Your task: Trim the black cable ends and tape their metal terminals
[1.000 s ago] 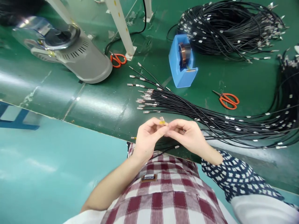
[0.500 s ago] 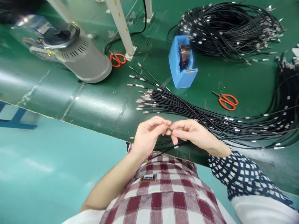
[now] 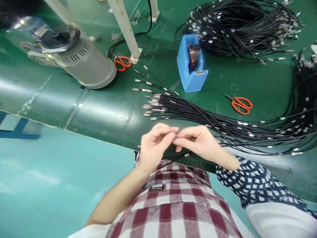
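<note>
My left hand [image 3: 156,142] and my right hand [image 3: 198,142] meet at the table's front edge, fingertips almost touching. Both are closed in a pinch on the end of a black cable [image 3: 174,133]; a small yellowish bit, perhaps tape, shows between the fingers, and the rest is mostly covered. Just beyond my hands lies a bundle of black cables [image 3: 198,112] with metal connectors [image 3: 155,102] at the left ends and white labels along them. Below my fingers, a loose cable with a white label [image 3: 187,155] runs along the edge of the table.
A blue tape dispenser [image 3: 189,76] with brownish tape stands behind the bundle. Orange-handled scissors [image 3: 241,105] lie to the right, a second pair [image 3: 123,62] near a white metal post [image 3: 125,29]. A grey machine [image 3: 91,62] sits left. Coiled cables [image 3: 237,29] lie at the back right.
My right hand has shifted slightly left, and its fingers have drawn in closer to my left fingertips over the cable end. The view has moved slightly.
</note>
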### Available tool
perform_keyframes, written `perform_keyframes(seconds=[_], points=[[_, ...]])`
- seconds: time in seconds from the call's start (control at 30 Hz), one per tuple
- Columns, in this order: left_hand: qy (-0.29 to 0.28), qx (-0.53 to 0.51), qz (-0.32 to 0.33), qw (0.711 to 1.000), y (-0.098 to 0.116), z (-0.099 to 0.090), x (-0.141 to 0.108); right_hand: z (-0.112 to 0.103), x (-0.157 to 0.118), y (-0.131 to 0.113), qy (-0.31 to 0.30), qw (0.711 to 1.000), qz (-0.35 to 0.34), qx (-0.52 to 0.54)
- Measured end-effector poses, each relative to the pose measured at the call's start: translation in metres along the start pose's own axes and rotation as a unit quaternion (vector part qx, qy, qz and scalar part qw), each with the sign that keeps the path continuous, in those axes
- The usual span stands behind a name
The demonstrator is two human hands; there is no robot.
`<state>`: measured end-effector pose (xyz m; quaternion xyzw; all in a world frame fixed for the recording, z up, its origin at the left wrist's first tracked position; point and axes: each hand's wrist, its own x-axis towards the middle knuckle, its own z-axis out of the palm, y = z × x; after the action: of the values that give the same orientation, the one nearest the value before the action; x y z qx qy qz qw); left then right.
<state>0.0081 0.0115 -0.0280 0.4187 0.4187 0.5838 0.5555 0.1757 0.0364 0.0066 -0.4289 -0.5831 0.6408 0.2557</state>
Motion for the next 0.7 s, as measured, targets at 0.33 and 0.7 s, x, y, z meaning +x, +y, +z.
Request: perform_keyframes(seconds=[0.33,0.7], points=[[0.003,0.025,0.035,0.999,0.001,-0.001,0.000,0.014,-0.006,0.005,0.174,0.866,-0.232,-0.408],[0.023,0.112,0.054,0.992,-0.004,-0.003,-0.001,0.024,-0.003,0.004,0.201,0.748,-0.284,-0.565]])
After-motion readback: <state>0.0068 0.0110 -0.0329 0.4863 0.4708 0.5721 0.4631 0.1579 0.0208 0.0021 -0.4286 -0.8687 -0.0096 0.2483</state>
